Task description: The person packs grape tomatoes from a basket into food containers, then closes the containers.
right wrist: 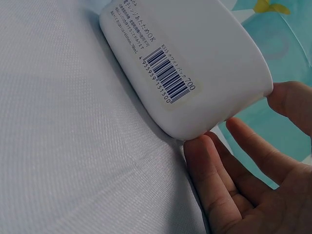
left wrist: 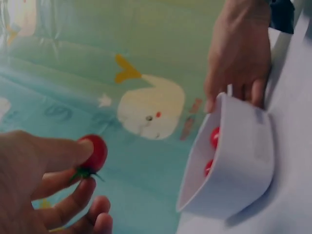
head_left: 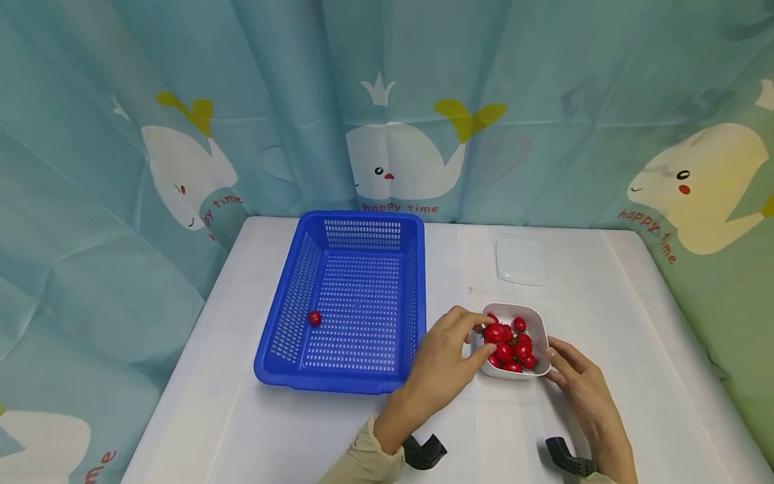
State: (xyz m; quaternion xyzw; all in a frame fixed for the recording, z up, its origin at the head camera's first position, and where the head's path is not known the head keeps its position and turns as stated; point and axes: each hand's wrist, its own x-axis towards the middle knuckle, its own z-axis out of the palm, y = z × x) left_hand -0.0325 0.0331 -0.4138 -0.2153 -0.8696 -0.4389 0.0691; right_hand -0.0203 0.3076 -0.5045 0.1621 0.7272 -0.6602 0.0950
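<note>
Between thumb and fingers my left hand [head_left: 446,355] pinches a red cherry tomato [left wrist: 95,154] with a green stem end. In the head view that tomato is over a small white plastic container [head_left: 515,376], which holds several more cherry tomatoes [head_left: 523,347]. My right hand [head_left: 582,384] grips the container's right side, thumb at the rim and fingers low on the wall. A label with a barcode [right wrist: 168,75] shows on the container's wall in the right wrist view. One cherry tomato [head_left: 314,318] lies in the blue plastic basket [head_left: 338,383], at its left side.
A translucent lid [head_left: 521,261] lies behind the container on the white-covered table [head_left: 302,437]. The basket stands just left of my left hand. A curtain with whale prints [head_left: 405,161] hangs along the table's back and sides. Black mounts [head_left: 424,452] sit at both wrists.
</note>
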